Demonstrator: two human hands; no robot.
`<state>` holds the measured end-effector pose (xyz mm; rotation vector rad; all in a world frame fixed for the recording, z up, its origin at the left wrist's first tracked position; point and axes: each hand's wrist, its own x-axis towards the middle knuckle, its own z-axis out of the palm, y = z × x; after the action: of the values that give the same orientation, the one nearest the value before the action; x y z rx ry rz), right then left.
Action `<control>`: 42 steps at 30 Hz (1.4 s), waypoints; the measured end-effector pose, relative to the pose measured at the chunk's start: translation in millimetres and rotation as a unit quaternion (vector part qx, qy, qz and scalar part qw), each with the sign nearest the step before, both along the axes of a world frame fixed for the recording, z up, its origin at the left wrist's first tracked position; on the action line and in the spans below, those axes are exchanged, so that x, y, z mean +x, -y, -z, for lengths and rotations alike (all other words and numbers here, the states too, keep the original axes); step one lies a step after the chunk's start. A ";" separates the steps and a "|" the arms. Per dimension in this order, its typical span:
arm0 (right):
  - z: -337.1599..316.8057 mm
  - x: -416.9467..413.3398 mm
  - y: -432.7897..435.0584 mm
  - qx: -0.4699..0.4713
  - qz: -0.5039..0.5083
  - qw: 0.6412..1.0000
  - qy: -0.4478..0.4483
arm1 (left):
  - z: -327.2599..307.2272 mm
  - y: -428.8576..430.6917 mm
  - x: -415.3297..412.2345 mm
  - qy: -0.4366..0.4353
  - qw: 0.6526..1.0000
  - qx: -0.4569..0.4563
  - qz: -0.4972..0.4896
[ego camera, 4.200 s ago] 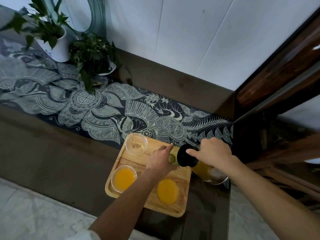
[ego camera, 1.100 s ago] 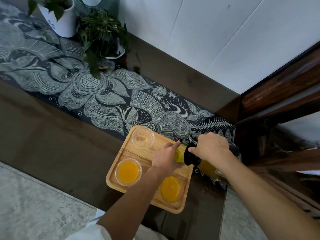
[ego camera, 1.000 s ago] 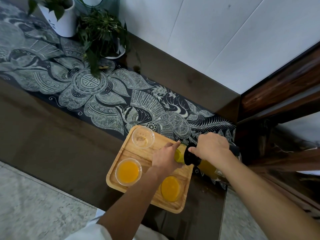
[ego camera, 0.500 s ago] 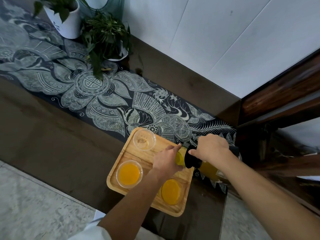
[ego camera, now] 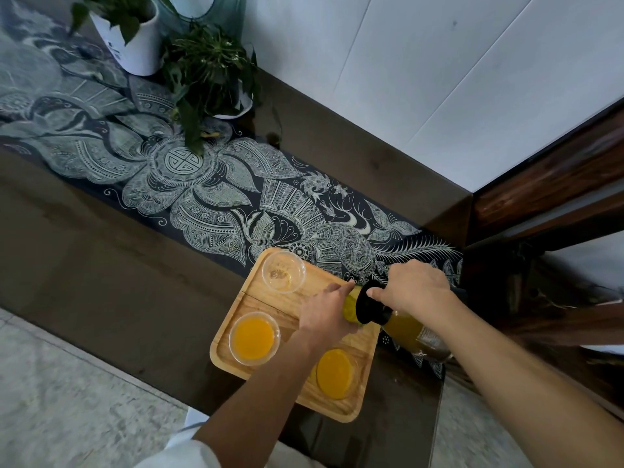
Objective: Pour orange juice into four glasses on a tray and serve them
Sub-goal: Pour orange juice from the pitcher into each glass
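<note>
A wooden tray lies on the dark table. On it an empty clear glass stands at the far left corner. Two glasses hold orange juice, one at the near left and one at the near right. My right hand grips the black neck of a tilted juice bottle, its mouth over the tray's far right. My left hand curls round a fourth glass there, mostly hidden, with yellow juice showing beside the fingers.
A patterned dark runner covers the table's middle. Two potted plants stand at the far left, one in a white pot and a leafy one. A white wall lies behind, dark wooden furniture to the right, and marble floor near me.
Both hands, the bottle and the glasses keep their places on the tray. Only the camera has shifted, showing the scene slightly lower and farther right.
</note>
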<state>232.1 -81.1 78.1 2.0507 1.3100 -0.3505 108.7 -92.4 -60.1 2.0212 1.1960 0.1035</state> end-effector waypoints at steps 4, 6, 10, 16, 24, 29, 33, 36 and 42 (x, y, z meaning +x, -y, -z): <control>-1.8 -0.2 1.0 0.001 0.001 1.000 -0.002 | 0.3 -0.2 0.4 0.000 1.000 -0.002 0.001; -3.5 -1.1 0.4 0.001 -0.002 1.000 0.000 | 0.1 0.1 0.1 0.002 1.000 -0.003 -0.002; -6.6 -1.3 -1.1 -0.002 -0.011 1.000 0.010 | 0.0 0.2 -0.1 0.004 1.000 -0.010 -0.004; -6.4 3.7 0.6 0.013 -0.013 1.000 0.001 | 0.3 0.2 0.3 0.009 1.000 -0.010 -0.007; -9.3 -3.8 -0.1 0.004 -0.025 1.000 0.011 | 0.4 0.4 -0.3 0.004 1.000 -0.008 -0.010; -8.3 -3.7 0.2 0.001 -0.021 1.000 0.013 | 0.8 0.6 -0.5 0.003 1.000 -0.002 -0.013; -9.0 -4.2 -1.2 -0.002 -0.019 1.000 0.018 | 1.5 1.2 -0.7 0.004 1.000 -0.002 -0.017; -10.5 -4.0 -2.3 -0.005 -0.023 0.999 0.023 | 2.7 1.5 -0.4 0.005 1.000 -0.006 -0.018; -16.0 -5.1 -3.0 -0.010 -0.024 0.999 0.030 | 4.1 0.2 -0.7 0.007 1.000 -0.014 -0.016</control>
<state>227.0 -78.1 94.1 1.9943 1.3121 -0.2774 108.0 -92.6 -64.2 1.9747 1.2147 0.1146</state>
